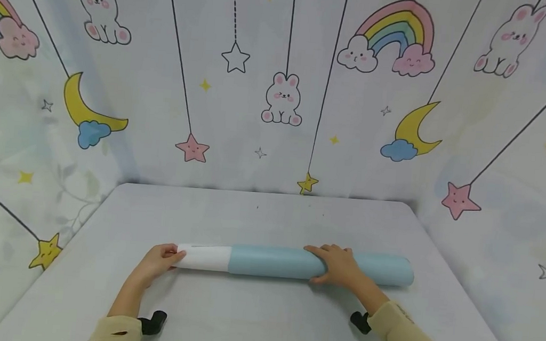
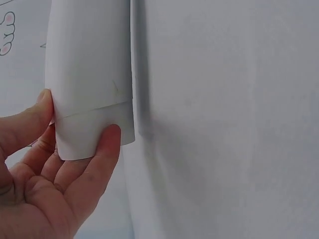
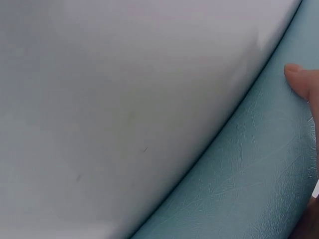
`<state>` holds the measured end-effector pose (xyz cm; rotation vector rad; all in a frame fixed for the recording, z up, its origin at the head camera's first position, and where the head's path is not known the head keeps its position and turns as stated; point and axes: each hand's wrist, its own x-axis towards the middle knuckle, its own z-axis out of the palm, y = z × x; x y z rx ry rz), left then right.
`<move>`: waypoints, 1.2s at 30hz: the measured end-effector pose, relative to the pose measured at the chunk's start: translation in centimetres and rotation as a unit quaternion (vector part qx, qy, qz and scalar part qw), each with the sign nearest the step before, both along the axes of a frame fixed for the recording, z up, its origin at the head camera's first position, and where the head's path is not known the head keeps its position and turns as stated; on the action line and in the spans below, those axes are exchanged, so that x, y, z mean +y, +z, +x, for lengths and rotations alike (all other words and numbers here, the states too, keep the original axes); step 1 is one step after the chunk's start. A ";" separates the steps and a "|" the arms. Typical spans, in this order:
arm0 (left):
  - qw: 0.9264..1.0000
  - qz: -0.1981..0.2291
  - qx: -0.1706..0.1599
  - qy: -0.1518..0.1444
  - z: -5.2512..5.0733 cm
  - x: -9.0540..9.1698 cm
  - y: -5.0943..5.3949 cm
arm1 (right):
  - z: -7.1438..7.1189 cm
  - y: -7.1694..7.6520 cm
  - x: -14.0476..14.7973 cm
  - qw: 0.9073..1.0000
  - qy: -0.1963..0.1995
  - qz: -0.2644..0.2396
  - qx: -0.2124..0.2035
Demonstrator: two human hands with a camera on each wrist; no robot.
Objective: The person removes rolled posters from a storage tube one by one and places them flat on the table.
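A long roll lies crosswise on the white table. Its larger part is a light blue leather-textured sheet point(image 1: 270, 262), rolled up, and a white paper roll point(image 1: 205, 258) sticks out of its left end. My left hand point(image 1: 160, 260) holds the white end, thumb on one side and fingers on the other; the left wrist view shows the white paper point(image 2: 89, 59) with a loose edge overlapping near the fingertips. Spread across the blue sheet point(image 3: 249, 164), my right hand point(image 1: 340, 267) grips it right of its middle, thumb on the near side. The roll's inside is hidden.
The white table point(image 1: 251, 318) has rounded far corners and a few small dark marks. A patterned backdrop point(image 1: 239, 114) with rabbits, stars and moons stands behind it and along both sides. Black wrist mounts point(image 1: 157, 322) sit at both cuffs.
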<state>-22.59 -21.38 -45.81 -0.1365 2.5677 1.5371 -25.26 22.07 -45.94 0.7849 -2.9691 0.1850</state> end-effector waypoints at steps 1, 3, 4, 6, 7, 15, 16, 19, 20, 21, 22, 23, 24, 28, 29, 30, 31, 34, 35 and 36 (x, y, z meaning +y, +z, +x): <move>1.000 0.002 -0.001 -0.001 0.1 -0.2 -0.1 | 0.1 -0.1 0.1 1.000 0.000 0.001 -0.001; 1.000 0.004 -0.002 -0.002 0.4 -0.7 -0.4 | 0.2 -0.2 0.3 1.000 0.003 0.000 -0.004; 1.000 0.003 -0.003 0.000 0.6 -1.0 -0.5 | 0.3 -0.3 0.3 1.000 0.006 0.000 -0.005; 1.000 0.004 -0.006 0.008 0.9 -1.4 -0.7 | 0.2 -0.4 0.2 1.000 0.012 0.004 -0.005; 1.000 0.004 -0.007 0.009 1.0 -1.6 -0.8 | 0.3 -0.4 0.1 1.000 0.015 0.001 -0.005; 1.000 -0.002 0.007 0.015 1.3 -1.5 0.0 | 0.3 -0.2 -0.4 1.000 0.022 0.006 0.012; 0.999 -0.024 0.015 0.017 1.4 -1.2 0.2 | 0.3 -0.2 -0.3 1.000 0.021 0.008 0.012; 0.990 -0.127 0.063 0.022 1.9 0.0 0.9 | 0.4 -0.3 -0.1 1.000 0.020 0.010 0.015; 0.982 -0.169 0.085 0.025 2.1 0.6 1.2 | 0.5 -0.3 0.0 1.000 0.021 0.010 0.017; 0.972 -0.209 0.108 0.025 2.3 1.2 1.5 | 0.5 -0.3 0.1 1.000 0.023 0.008 0.017; 0.960 -0.245 0.136 0.020 2.4 2.0 1.8 | 0.5 -0.4 0.2 1.000 0.025 0.008 0.018; 0.946 -0.280 0.162 0.012 2.5 2.8 2.0 | 0.5 -0.4 0.3 0.999 0.025 0.008 0.019; 0.933 -0.310 0.185 0.000 2.5 3.7 2.2 | 0.6 -0.4 0.4 0.999 0.026 0.007 0.020; 0.885 -0.390 0.243 -0.080 1.8 7.5 2.2 | 0.6 -0.7 0.8 0.999 0.025 0.017 0.035; 0.878 -0.400 0.242 -0.102 1.5 8.3 2.1 | 0.6 -0.7 0.9 0.999 0.024 0.020 0.040; 0.874 -0.407 0.238 -0.121 1.2 9.0 2.0 | 0.5 -0.8 1.0 0.998 0.025 0.023 0.045; 0.870 -0.412 0.232 -0.139 0.9 9.6 1.8 | 0.5 -0.8 1.1 0.998 0.026 0.026 0.050; 0.862 -0.426 0.213 -0.175 0.0 10.8 1.3 | 0.4 -0.7 1.1 0.997 0.033 0.026 0.059; 0.860 -0.429 0.210 -0.182 -0.1 11.0 1.1 | 0.4 -0.7 1.1 0.997 0.036 0.024 0.061; 0.858 -0.430 0.208 -0.187 -0.3 11.2 0.9 | 0.4 -0.7 1.1 0.997 0.038 0.022 0.061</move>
